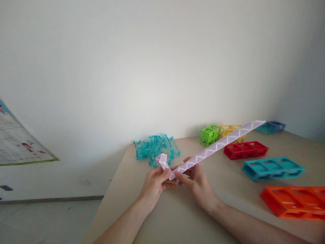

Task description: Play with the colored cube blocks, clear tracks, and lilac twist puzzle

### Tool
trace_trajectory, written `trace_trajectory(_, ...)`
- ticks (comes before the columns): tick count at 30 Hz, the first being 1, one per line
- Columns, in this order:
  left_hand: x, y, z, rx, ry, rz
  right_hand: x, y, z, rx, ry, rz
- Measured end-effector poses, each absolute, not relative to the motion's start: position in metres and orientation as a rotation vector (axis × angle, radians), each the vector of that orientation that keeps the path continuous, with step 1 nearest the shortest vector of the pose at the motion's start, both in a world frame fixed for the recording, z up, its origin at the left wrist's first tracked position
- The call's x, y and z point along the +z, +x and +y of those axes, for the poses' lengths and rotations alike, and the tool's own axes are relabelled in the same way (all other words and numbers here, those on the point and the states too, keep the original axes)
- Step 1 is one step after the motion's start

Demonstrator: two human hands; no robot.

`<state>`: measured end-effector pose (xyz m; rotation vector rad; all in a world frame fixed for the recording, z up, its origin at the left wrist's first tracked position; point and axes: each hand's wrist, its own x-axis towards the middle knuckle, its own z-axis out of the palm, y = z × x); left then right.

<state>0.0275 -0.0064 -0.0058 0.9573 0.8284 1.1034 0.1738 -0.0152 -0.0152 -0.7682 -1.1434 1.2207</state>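
Both hands hold a purple and white snake puzzle (pixel 215 146) above the table. Its long straight run slants up to the right, and a short bent end sticks up at the left. My left hand (pixel 155 184) pinches it near the bend, thumb on top. Just right of that, my right hand (pixel 196 183) grips the lower end of the straight part, with its fingers partly hidden behind. Behind the left hand lies a pile of clear teal plastic pieces (pixel 153 148).
On the table (pixel 172 217) at the right stand open-frame blocks: an orange one (pixel 296 202), a teal one (pixel 274 168), a red one (pixel 245 150), a green one (pixel 210 135), a yellow one (pixel 227 128) and a blue one (pixel 276 126). A wall rises behind; a poster (pixel 22 139) hangs left.
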Motion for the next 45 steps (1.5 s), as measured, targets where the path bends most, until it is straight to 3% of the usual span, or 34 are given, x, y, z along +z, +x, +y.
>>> trace_trajectory(4, -0.002, 0.027, -0.006, 1.156, 0.87, 0.849, -0.014, 0.174, -0.019, 1.192, -0.679, -1.211)
trace_trajectory(12, -0.006, 0.029, -0.003, 1.187, 0.683, 0.886, -0.011, 0.175, -0.031, 0.802, -0.674, -1.588)
trace_trajectory(19, -0.008, 0.023, 0.004, 1.335, 0.672, 1.123, -0.003, 0.183, -0.025, 1.01, -0.631, -1.277)
trace_trajectory(24, -0.005, 0.015, 0.001, 1.45, 1.049, 1.166, -0.007, 0.192, -0.015, 1.141, -0.564, -1.091)
trace_trajectory(31, -0.007, 0.015, -0.008, 0.832, 1.422, 0.874, -0.014, 0.191, -0.016, 1.311, -0.542, -1.116)
trace_trajectory(40, -0.012, 0.01, -0.006, 0.949, 1.672, 1.059, -0.012, 0.186, -0.011, 1.372, -0.714, -1.16)
trace_trajectory(45, -0.017, 0.019, -0.004, 0.931, 1.305, 0.986, -0.014, 0.186, -0.011, 1.205, -0.633, -1.213)
